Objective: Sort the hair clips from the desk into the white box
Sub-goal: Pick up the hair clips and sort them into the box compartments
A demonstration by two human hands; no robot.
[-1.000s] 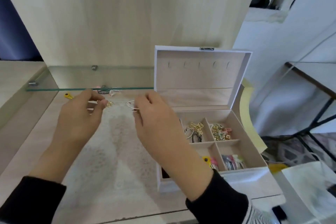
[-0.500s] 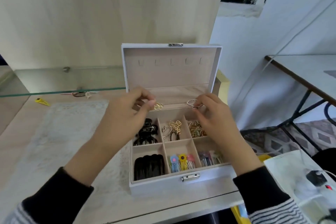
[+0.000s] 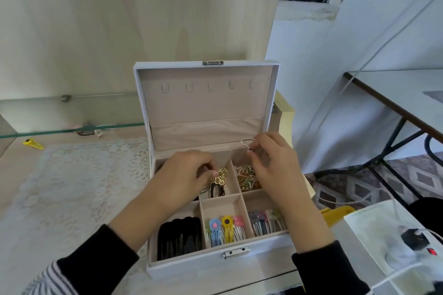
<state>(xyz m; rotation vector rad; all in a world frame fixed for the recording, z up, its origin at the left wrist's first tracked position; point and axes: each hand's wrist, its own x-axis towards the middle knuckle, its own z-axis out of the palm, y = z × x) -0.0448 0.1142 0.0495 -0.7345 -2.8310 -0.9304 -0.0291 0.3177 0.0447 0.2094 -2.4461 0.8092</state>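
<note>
yellow clip [image 3: 33, 144] on desk [image 3: 12, 165], far left. left hand [image 3: 184, 177] curled, pinching gold clip [image 3: 219, 175] low over back-middle compartment of white box [image 3: 215, 262]. right hand [image 3: 273, 165] pinches oval wire clip [image 3: 248, 144] above back-right compartment.

We find the box [image 3: 191, 263] open from above; its raised lid [image 3: 206, 108] walls off the back. The left hand [image 3: 182, 179], pinching a gold clip [image 3: 220, 173], covers the rear left and middle compartments. The right hand [image 3: 275, 170], pinching a ring clip [image 3: 248, 144], hangs over the rear right one. The front row lies mostly uncovered. Left of the box, the bench [image 3: 16, 158] runs free up to a glass shelf [image 3: 60, 132] overhanging its far edge.
</note>
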